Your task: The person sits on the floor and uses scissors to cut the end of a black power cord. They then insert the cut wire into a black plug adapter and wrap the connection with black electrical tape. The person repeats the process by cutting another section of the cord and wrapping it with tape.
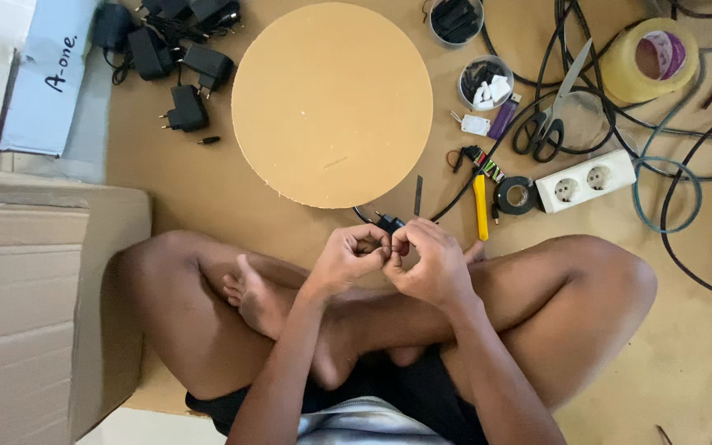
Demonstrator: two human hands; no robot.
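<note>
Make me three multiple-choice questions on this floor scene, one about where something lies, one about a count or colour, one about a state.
1. Where do the scissors lie?
A. right of the round board
B. on the cardboard box
C. on the board

2. How many sockets does the white power strip show?
A. one
B. two
C. four

3. How are the hands?
A. flat on the floor
B. resting on the knees
C. left hand and right hand together, pinching a thin wire

Answers: 1 A, they sit among cables beside the board; 2 B, two round sockets show; 3 C, fingertips meet.
</note>
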